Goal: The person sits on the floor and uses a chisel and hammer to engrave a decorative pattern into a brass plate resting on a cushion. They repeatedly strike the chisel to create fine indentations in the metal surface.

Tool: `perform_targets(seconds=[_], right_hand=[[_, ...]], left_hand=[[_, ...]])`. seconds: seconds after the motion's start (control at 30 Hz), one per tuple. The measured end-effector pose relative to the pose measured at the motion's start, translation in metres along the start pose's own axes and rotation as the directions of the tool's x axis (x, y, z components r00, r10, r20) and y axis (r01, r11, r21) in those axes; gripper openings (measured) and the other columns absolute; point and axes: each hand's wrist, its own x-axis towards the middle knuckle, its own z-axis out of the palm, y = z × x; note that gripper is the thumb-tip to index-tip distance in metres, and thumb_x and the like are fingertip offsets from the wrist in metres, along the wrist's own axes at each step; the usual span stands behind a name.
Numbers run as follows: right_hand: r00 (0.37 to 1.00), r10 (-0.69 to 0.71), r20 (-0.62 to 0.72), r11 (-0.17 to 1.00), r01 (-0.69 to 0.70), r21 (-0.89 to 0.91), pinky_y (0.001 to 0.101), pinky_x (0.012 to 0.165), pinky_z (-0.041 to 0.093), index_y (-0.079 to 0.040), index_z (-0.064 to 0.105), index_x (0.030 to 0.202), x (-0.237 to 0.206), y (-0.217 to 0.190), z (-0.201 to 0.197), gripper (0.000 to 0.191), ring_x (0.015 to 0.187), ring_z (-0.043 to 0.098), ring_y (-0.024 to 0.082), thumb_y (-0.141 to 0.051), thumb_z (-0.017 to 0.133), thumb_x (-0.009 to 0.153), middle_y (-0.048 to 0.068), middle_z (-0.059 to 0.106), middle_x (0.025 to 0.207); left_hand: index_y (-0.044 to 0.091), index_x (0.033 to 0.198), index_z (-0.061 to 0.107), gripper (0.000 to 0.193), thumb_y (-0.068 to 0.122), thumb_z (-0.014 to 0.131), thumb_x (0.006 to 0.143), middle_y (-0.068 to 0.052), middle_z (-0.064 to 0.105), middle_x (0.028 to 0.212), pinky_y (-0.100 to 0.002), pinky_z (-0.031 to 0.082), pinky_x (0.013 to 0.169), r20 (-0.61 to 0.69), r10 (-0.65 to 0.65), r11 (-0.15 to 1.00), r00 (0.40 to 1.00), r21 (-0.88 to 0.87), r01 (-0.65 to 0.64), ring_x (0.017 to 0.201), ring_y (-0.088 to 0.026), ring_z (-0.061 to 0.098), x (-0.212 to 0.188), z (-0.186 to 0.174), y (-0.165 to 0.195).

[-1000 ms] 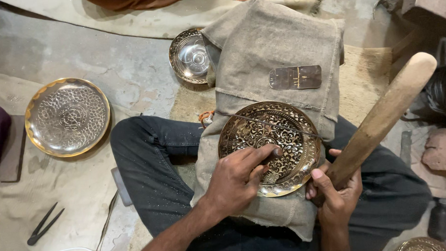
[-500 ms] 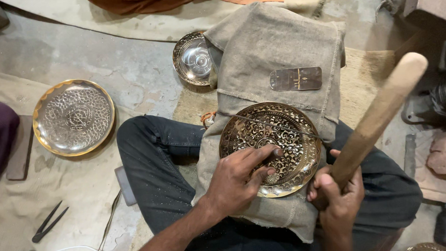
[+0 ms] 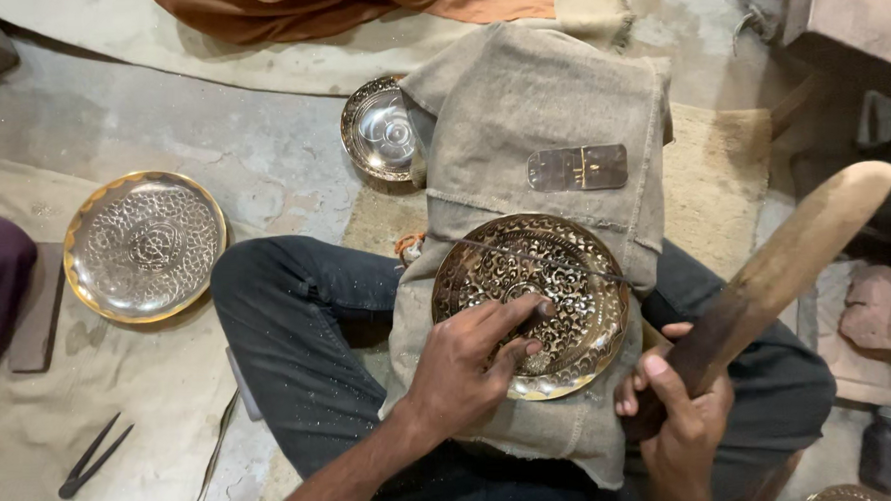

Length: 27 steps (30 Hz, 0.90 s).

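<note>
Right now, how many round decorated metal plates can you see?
3. One engraved plate on the cloth over the lap, under the left hand; a silver plate on the floor at left; a third plate partly tucked behind the cloth.

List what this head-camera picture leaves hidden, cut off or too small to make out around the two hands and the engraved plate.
- Whatever the left hand pinches against the engraved brass plate: hidden by its fingers.
- Handle end of the wooden mallet: covered by the right hand.
- Small plate: its right side is under the burlap cloth.
- Round object at bottom right: cut by the frame edge.
</note>
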Motion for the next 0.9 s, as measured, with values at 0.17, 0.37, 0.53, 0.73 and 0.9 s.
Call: perform_targets(seconds=[0.17,0.37,0.53,0.73,0.9], right_hand=[[1.000,0.009,0.000,0.996,-0.009,-0.084,0.0343,0.053,0.048,0.002,0.048,0.133,0.0052,0.0082,-0.0038,0.043,0.057,0.055,0.019,-0.001,0.063,0.093,0.011,0.055,0.081],[1.000,0.011,0.004,0.987,-0.010,-0.158,0.0340,0.049,0.048,0.003,0.048,0.131,0.0072,0.0075,-0.0018,0.044,0.053,0.054,0.018,-0.001,0.066,0.091,0.010,0.056,0.078],[1.000,0.014,-0.011,0.990,-0.015,-0.144,0.0331,0.049,0.048,0.002,0.048,0.132,0.0049,0.0066,0.0005,0.044,0.054,0.054,0.017,-0.002,0.066,0.091,0.009,0.056,0.078],[1.000,0.018,0.011,0.992,-0.016,-0.127,0.0336,0.048,0.047,0.002,0.048,0.132,0.0054,0.0077,-0.0021,0.045,0.052,0.053,0.018,-0.004,0.067,0.092,0.009,0.055,0.076],[0.998,0.049,-0.041,0.987,-0.054,-0.154,0.0334,0.047,0.047,0.001,0.048,0.133,0.0074,0.0109,-0.0005,0.046,0.051,0.053,0.017,-0.003,0.066,0.090,0.008,0.054,0.075]], left_hand=[[0.011,0.132,0.062,0.041,0.017,0.072,0.094,-0.009,0.073,0.095,-0.042,0.059,0.070,-0.029,0.033,0.998,0.999,-0.055,-0.034,0.080,-0.024,0.071,-0.0003,-0.0048,0.0025],[0.011,0.131,0.064,0.041,0.014,0.073,0.092,-0.011,0.073,0.099,-0.043,0.058,0.074,-0.044,0.039,0.997,0.998,-0.070,-0.042,0.086,-0.028,0.072,0.0007,-0.0077,0.0060],[0.012,0.131,0.064,0.041,0.013,0.074,0.091,-0.010,0.073,0.096,-0.044,0.058,0.073,-0.021,0.014,0.998,1.000,-0.054,-0.015,0.083,-0.027,0.072,-0.0004,-0.0082,0.0078],[0.014,0.130,0.064,0.041,0.014,0.074,0.091,-0.010,0.073,0.095,-0.044,0.058,0.073,-0.053,0.074,0.996,0.996,-0.039,-0.076,0.084,-0.026,0.072,-0.0041,-0.0046,0.0042],[0.018,0.132,0.064,0.041,0.020,0.074,0.092,-0.007,0.073,0.090,-0.039,0.060,0.069,-0.015,0.031,0.999,0.999,-0.020,-0.031,0.078,-0.021,0.071,-0.0020,-0.0024,0.0016]])
